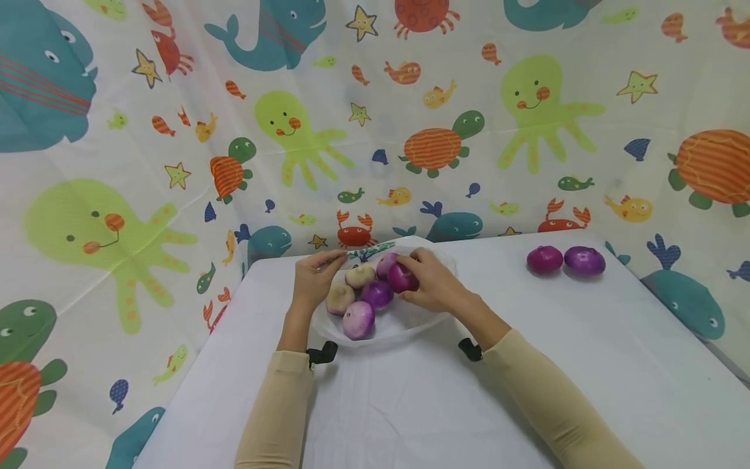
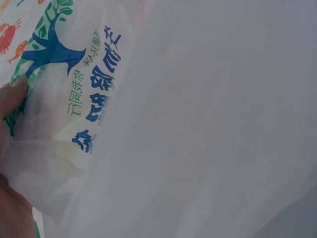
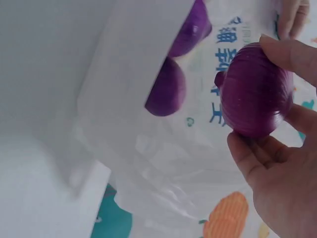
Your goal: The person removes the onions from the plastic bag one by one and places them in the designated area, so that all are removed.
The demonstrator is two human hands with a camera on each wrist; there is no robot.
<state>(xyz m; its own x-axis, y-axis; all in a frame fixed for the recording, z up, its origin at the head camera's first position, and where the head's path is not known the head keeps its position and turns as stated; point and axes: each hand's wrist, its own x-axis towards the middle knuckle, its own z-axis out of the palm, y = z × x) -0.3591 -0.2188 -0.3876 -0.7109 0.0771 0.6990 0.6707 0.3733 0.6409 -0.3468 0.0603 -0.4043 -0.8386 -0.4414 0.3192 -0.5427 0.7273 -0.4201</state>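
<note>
A white plastic bag (image 1: 410, 322) with blue and green print lies spread on the table. At its far left edge my left hand (image 1: 316, 277) pinches the plastic between thumb and fingers. My right hand (image 1: 433, 283) grips a dark purple onion (image 3: 255, 89) above the bag's right part, thumb on one side and fingers on the other. Inside the bag lie several bulbs: a deep purple onion (image 1: 377, 295), a paler purple-white onion (image 1: 359, 320), another light purple onion (image 1: 387, 264) and two cream-coloured bulbs (image 1: 340, 298) that look like garlic.
Two more purple onions, a round one (image 1: 544, 260) and a wider one (image 1: 584, 261), sit side by side at the table's back right. A sea-animal curtain (image 1: 375, 189) hangs behind and beside the white table (image 1: 410, 417).
</note>
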